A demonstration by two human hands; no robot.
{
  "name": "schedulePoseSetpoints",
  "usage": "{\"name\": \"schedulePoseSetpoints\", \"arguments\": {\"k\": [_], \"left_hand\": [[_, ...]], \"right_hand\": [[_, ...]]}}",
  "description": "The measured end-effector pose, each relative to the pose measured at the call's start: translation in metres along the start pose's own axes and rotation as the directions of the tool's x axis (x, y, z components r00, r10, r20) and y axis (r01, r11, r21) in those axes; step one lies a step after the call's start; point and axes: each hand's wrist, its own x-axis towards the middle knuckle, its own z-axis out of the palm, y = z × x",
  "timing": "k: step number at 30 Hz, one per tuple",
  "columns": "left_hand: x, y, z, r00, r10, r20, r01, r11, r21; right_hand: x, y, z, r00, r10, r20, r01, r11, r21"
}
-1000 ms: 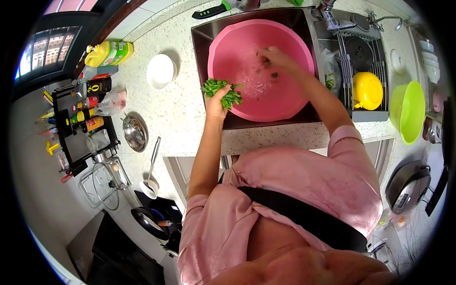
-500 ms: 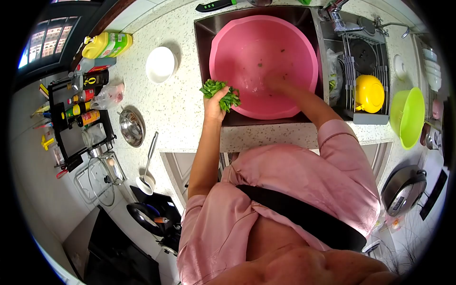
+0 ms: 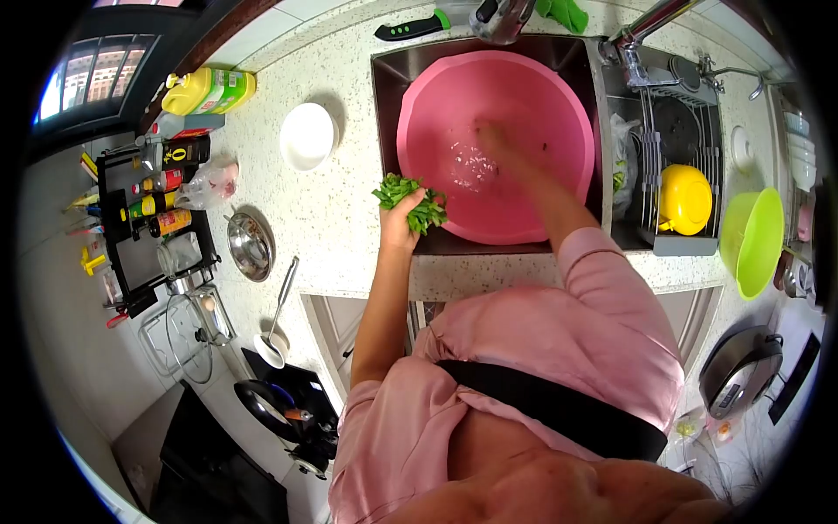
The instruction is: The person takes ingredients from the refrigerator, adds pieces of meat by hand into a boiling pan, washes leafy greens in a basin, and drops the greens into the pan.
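Note:
A large pink basin (image 3: 532, 87) of water sits in the dark sink (image 3: 386, 96). At its lower left rim, my left hand (image 3: 400, 224) is closed round a bunch of green leaves (image 3: 426, 213). My right hand (image 3: 494, 138) is down in the basin's water, blurred, its fingers too unclear to read. Small dark bits float in the water near the right arm, and bright ripples show beside the hand.
White bowl (image 3: 309, 137), steel bowl (image 3: 249, 247) and ladle (image 3: 282, 297) stand left on the counter. A black-handled knife (image 3: 408, 30) lies behind the sink. On the right are a dish rack (image 3: 685, 246), yellow pot (image 3: 684, 200) and green basin (image 3: 752, 244).
My right hand went down into the water and has shifted a little left since the middle frame. My left hand keeps its hold on the leaves. The whole view has shifted slightly.

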Motion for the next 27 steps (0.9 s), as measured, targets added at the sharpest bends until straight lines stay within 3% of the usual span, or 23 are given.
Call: {"name": "schedulePoseSetpoints", "arguments": {"k": [2, 3, 4, 5, 7, 9, 11, 12, 14, 15, 17, 21, 23, 24, 26, 27], "left_hand": [[0.003, 0.002, 0.001, 1.000, 0.003, -0.011, -0.003, 1.000, -0.020], [0.003, 0.003, 0.000, 1.000, 0.008, -0.005, -0.008, 0.999, -0.031], [0.000, 0.004, -0.002, 1.000, 0.005, -0.003, -0.005, 0.999, -0.042], [-0.007, 0.012, 0.005, 0.999, -0.048, 0.014, 0.048, 0.998, -0.027], [-0.005, 0.009, 0.004, 0.999, -0.044, 0.016, 0.045, 0.998, -0.038], [-0.002, 0.002, -0.001, 1.000, -0.022, 0.003, 0.022, 0.998, -0.053], [-0.001, 0.000, 0.001, 1.000, -0.012, 0.011, 0.013, 0.998, -0.061], [-0.002, 0.000, 0.003, 1.000, -0.001, 0.023, 0.002, 0.998, -0.063], [-0.003, 0.003, 0.007, 0.999, -0.005, 0.043, 0.008, 0.997, -0.073], [-0.003, 0.005, 0.008, 0.998, -0.029, 0.047, 0.032, 0.997, -0.064], [-0.005, 0.005, 0.008, 0.997, -0.056, 0.050, 0.059, 0.997, -0.054], [-0.004, 0.003, 0.007, 0.998, -0.062, 0.015, 0.063, 0.995, -0.071], [-0.004, 0.001, 0.006, 0.999, -0.054, 0.006, 0.054, 0.995, -0.086], [-0.005, 0.002, 0.006, 0.999, -0.044, 0.002, 0.044, 0.996, -0.082], [-0.008, 0.005, 0.006, 0.998, -0.056, -0.005, 0.055, 0.996, -0.073], [-0.008, 0.005, 0.003, 0.999, -0.042, -0.006, 0.042, 0.996, -0.076]], "right_hand": [[0.004, 0.013, 0.032, 0.992, 0.018, 0.123, -0.049, 0.967, 0.251], [-0.014, -0.021, 0.019, 0.923, 0.097, 0.372, -0.248, 0.889, 0.385], [-0.031, -0.048, 0.001, 0.786, 0.125, 0.605, -0.467, 0.762, 0.449], [-0.036, -0.057, -0.013, 0.785, 0.139, 0.604, -0.477, 0.757, 0.446], [-0.030, -0.071, -0.044, 0.770, -0.144, 0.622, -0.323, 0.753, 0.574], [-0.027, -0.098, -0.090, 0.761, -0.260, 0.595, -0.006, 0.914, 0.406], [-0.019, -0.109, -0.125, 0.823, 0.014, 0.568, -0.120, 0.982, 0.149], [-0.016, -0.112, -0.138, 0.823, 0.016, 0.568, -0.119, 0.982, 0.144], [-0.010, -0.114, -0.159, 0.812, 0.283, 0.511, -0.242, 0.959, -0.147], [-0.008, -0.106, -0.164, 0.812, 0.285, 0.509, -0.242, 0.959, -0.150], [-0.006, -0.077, -0.160, 0.852, 0.127, 0.507, 0.006, 0.968, -0.252], [0.008, -0.036, -0.121, 0.888, 0.167, 0.429, -0.050, 0.961, -0.270], [0.016, -0.029, -0.087, 0.927, 0.000, 0.374, 0.040, 0.994, -0.100], [0.021, -0.024, -0.069, 0.926, -0.009, 0.378, 0.048, 0.995, -0.093], [0.030, -0.020, -0.032, 0.965, -0.254, 0.066, 0.262, 0.917, -0.300], [0.029, -0.025, -0.014, 0.961, -0.266, 0.073, 0.276, 0.916, -0.292]]}}
